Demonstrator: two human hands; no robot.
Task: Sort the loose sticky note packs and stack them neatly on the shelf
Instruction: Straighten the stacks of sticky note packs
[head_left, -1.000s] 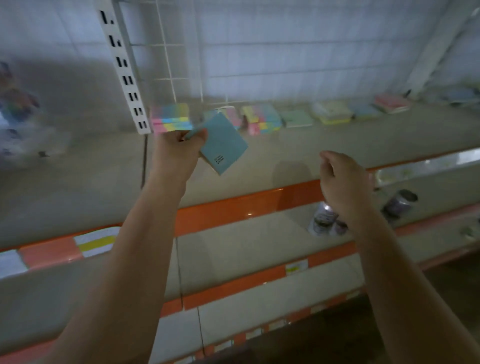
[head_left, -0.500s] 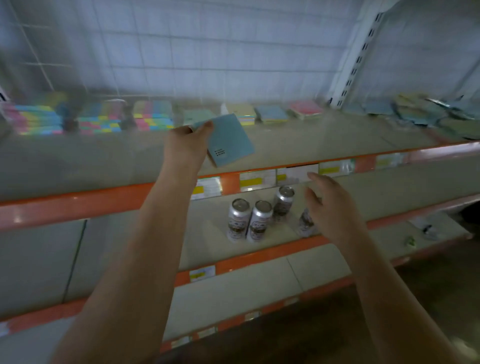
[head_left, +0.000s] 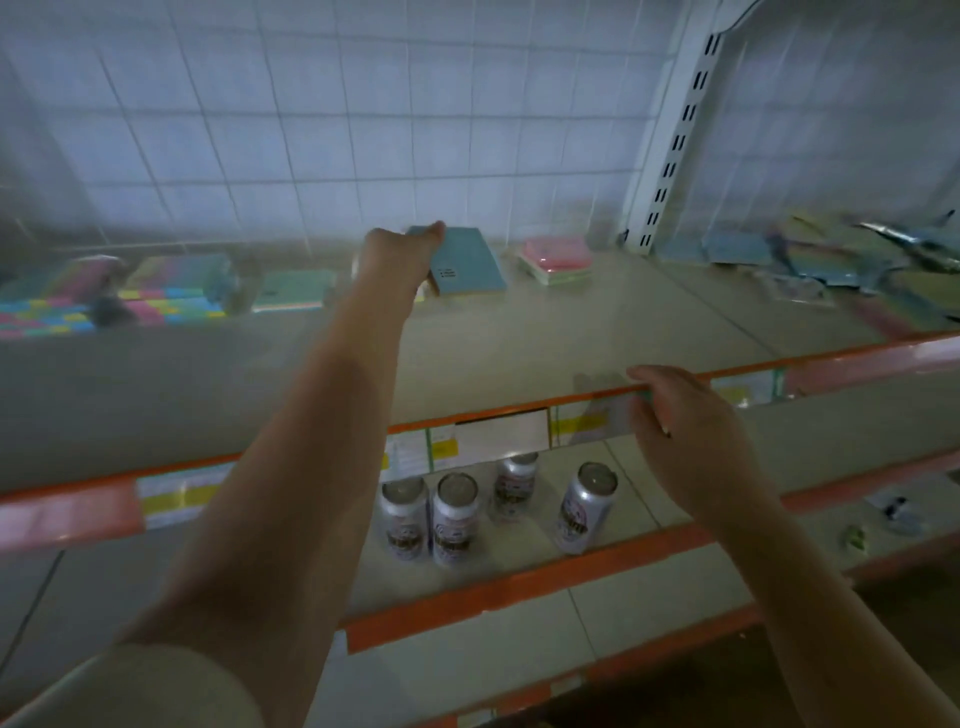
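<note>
Head view, looking down onto a beige metal shelf (head_left: 597, 332) with an orange front edge, backed by a white wire grid. The left hand (head_left: 395, 254) reaches to the back of this shelf and grips a flat teal sticky note pack (head_left: 467, 262) by its left edge, thumb laid along the top; the pack sits low over the shelf's rear, and whether it touches the shelf or what lies under it cannot be told. Just right of the teal pack on the same shelf rests a pink sticky note pack on a pale green one (head_left: 558, 257). Left of the teal pack, along the shelf's back, lie a pale green pack (head_left: 293, 291) and blurred multicoloured striped packs (head_left: 176, 286). Far right on the shelf is a loose heap of bluish packs (head_left: 810, 260). The right hand (head_left: 685, 441) hovers at the shelf's orange front edge with fingers loosely curled and holding nothing; contact with the edge is unclear. On the next shelf down stand four silver drink cans (head_left: 457, 514).
</note>
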